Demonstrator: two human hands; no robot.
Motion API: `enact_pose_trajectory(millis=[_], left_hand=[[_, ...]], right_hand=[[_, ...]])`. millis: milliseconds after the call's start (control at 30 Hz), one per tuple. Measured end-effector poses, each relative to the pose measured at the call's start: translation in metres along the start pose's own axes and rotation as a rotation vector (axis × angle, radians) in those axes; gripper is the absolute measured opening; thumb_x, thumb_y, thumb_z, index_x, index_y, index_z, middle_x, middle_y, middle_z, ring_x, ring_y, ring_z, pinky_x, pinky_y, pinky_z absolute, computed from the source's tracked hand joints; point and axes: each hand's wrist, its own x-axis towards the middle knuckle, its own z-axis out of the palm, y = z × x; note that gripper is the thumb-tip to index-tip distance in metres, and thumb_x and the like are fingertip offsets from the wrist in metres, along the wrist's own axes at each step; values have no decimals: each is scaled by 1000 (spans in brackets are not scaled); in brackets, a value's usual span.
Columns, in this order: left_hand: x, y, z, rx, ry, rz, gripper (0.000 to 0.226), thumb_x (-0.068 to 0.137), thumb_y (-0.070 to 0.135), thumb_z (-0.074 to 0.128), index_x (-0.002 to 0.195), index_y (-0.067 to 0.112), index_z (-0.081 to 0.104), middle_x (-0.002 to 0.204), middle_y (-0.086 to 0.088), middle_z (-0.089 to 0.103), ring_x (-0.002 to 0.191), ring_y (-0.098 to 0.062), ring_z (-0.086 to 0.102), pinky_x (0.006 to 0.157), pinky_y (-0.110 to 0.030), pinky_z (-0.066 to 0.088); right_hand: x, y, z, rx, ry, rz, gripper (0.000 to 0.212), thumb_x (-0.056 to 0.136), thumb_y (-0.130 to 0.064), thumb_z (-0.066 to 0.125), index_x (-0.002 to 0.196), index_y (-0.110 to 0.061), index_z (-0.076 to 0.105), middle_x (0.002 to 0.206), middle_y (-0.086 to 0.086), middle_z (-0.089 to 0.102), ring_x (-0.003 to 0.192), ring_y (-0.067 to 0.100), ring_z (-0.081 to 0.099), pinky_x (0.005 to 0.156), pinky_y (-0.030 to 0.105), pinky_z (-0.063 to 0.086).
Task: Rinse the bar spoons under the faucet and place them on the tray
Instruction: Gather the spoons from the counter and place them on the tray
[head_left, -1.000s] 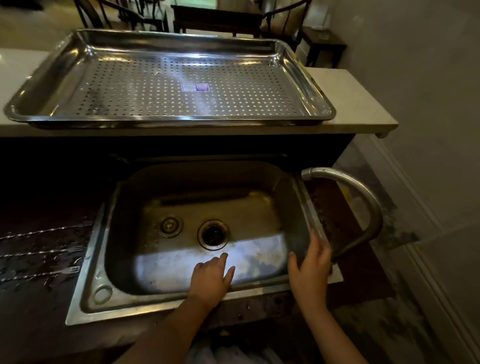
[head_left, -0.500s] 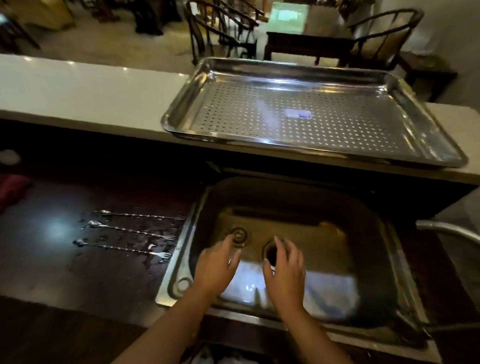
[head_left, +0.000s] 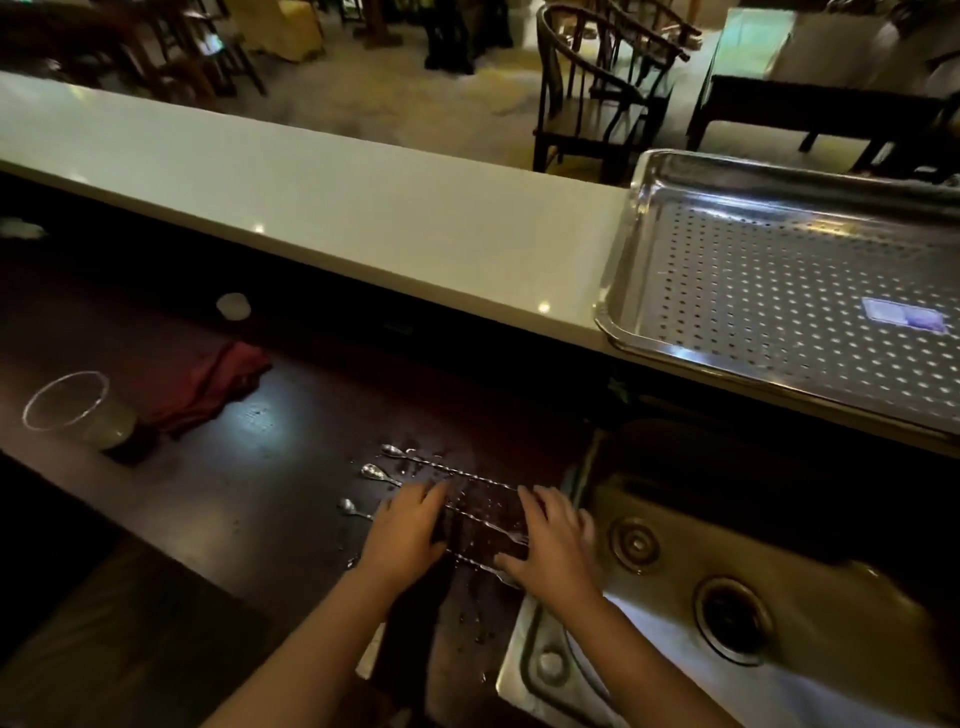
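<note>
Three long twisted bar spoons (head_left: 470, 475) lie side by side on the wet dark counter, just left of the steel sink (head_left: 670, 551). My left hand (head_left: 405, 530) rests flat over their bowl ends with fingers spread. My right hand (head_left: 553, 545) lies flat over their fork ends near the sink rim. Neither hand has a spoon lifted. The perforated steel tray (head_left: 639, 260) sits on the pale upper counter at the right, with nothing on it. The faucet is out of view.
A clear plastic cup (head_left: 78, 410) and a crumpled red cloth (head_left: 208, 384) sit on the dark counter to the left. A small white lid (head_left: 234, 305) lies further back. The pale bar top (head_left: 322, 208) runs behind; chairs stand beyond it.
My view swung left from the sink to the counter. Both hands moved left out of the sink basin and now lie on the three spoons.
</note>
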Motion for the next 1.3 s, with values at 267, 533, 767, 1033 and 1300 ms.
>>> enact_pose_trajectory(millis=[267,533,767,1033,1300], left_hand=[[50,-42,-7,207,-358,190,105,74,39,68,149,24,-3,159,-4,-4,146,-22,-6,111,-63,-1],[64,-53,-9,215,-284,321,94,75,43,65,148,17,14,150,-5,25,141,-22,20,113,-59,-3],[61,-60,-10,152,-218,376,62,81,36,61,138,22,39,135,1,43,132,-17,34,115,-51,-5],[58,-61,-7,97,-109,402,23,88,23,52,107,17,62,111,1,61,114,-17,51,118,-45,9],[67,-54,-13,278,-198,599,24,90,6,39,108,3,55,109,-13,61,104,-29,55,91,-36,38]], right_hand=[[46,-27,21,-151,-201,-22,117,59,-67,66,148,-23,3,159,6,3,145,22,-5,113,55,-5],[48,-33,24,-173,-70,-22,100,60,-66,61,142,-20,28,145,3,33,135,22,25,111,50,8],[43,-40,22,-154,-23,-44,76,66,-56,66,131,-19,50,129,2,50,125,21,41,109,49,14],[34,-56,24,-145,93,-56,19,57,-22,82,71,-19,69,71,-3,67,74,20,65,74,38,48],[40,-71,18,-313,-75,-93,23,51,-12,81,67,-12,64,66,6,68,67,20,64,57,23,50]])
